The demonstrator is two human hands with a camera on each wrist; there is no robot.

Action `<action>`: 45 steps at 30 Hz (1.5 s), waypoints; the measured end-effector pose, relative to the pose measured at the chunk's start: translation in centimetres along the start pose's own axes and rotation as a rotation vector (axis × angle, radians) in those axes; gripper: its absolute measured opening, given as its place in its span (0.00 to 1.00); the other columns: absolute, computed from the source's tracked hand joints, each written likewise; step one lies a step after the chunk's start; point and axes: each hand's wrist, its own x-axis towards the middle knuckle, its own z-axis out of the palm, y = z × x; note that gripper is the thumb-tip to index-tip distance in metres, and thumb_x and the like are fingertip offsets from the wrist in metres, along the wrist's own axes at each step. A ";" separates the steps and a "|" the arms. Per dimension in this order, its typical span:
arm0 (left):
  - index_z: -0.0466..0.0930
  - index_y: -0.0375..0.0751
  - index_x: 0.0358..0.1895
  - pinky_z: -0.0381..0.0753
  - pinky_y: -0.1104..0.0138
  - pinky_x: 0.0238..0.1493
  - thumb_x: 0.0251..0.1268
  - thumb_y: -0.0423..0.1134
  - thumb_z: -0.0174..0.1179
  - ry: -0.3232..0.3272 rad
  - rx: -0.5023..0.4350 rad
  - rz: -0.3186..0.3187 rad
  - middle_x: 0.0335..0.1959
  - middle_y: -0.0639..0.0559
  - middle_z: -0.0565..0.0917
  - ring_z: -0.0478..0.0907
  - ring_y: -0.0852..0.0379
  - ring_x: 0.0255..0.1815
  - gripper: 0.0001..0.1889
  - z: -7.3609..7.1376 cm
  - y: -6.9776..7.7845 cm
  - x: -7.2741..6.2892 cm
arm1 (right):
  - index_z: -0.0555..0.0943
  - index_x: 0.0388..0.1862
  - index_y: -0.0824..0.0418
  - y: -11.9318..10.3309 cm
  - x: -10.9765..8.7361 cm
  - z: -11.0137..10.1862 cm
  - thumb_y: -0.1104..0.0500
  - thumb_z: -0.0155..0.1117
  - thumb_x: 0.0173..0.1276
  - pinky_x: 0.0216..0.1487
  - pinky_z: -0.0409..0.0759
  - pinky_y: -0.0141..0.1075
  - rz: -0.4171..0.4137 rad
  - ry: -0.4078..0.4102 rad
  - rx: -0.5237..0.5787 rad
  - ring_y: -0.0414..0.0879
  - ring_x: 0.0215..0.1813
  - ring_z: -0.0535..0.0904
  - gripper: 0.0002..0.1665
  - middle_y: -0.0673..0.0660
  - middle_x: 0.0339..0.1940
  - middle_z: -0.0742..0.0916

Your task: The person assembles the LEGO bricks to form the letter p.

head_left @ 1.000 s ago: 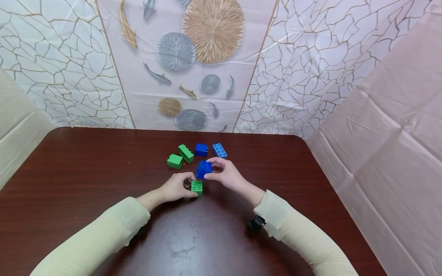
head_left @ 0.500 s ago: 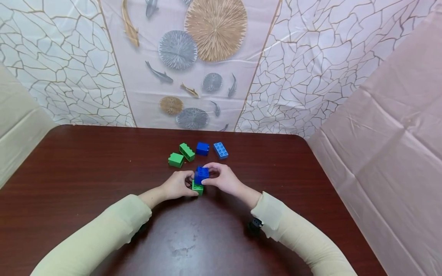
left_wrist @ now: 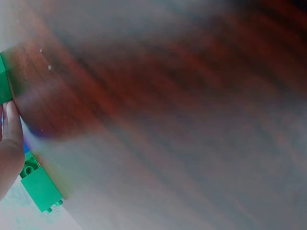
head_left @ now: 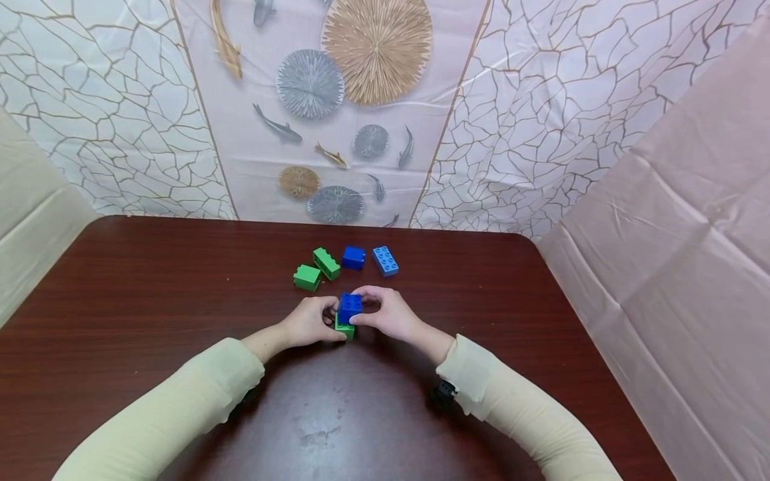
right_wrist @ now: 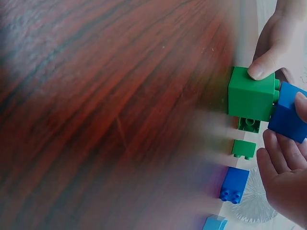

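Observation:
In the head view my left hand (head_left: 308, 323) holds a green toy building brick (head_left: 345, 331) on the table, thumb on its near side. My right hand (head_left: 390, 315) grips a dark blue building brick (head_left: 350, 306) between thumb and fingers, right over the green one. The right wrist view shows the blue brick (right_wrist: 288, 115) slightly tilted against the studs of the green brick (right_wrist: 250, 95). Some studs still show between them. In the left wrist view only a part of the left hand (left_wrist: 10, 153) and an edge of the held green brick (left_wrist: 4, 81) appear.
Beyond the hands lie a short green brick (head_left: 307, 278), a longer green brick (head_left: 326, 264), a dark blue brick (head_left: 353, 258) and a light blue eight-stud brick (head_left: 385, 261). The dark brown table (head_left: 180, 280) ends at a patterned cloth backdrop (head_left: 325, 133).
My right hand has brought the blue brick left and down, from beyond the green brick onto its top. The left hand has stayed nearly still, holding the green brick.

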 end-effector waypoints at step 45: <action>0.73 0.40 0.30 0.80 0.71 0.38 0.45 0.39 0.73 -0.019 0.000 0.024 0.30 0.51 0.80 0.77 0.62 0.33 0.16 -0.2 0.1 0.0 | 0.78 0.52 0.60 -2.4 -0.5 -0.4 0.57 0.67 0.61 0.49 0.81 0.35 -0.085 -0.124 -0.374 0.43 0.44 0.81 0.21 0.55 0.45 0.86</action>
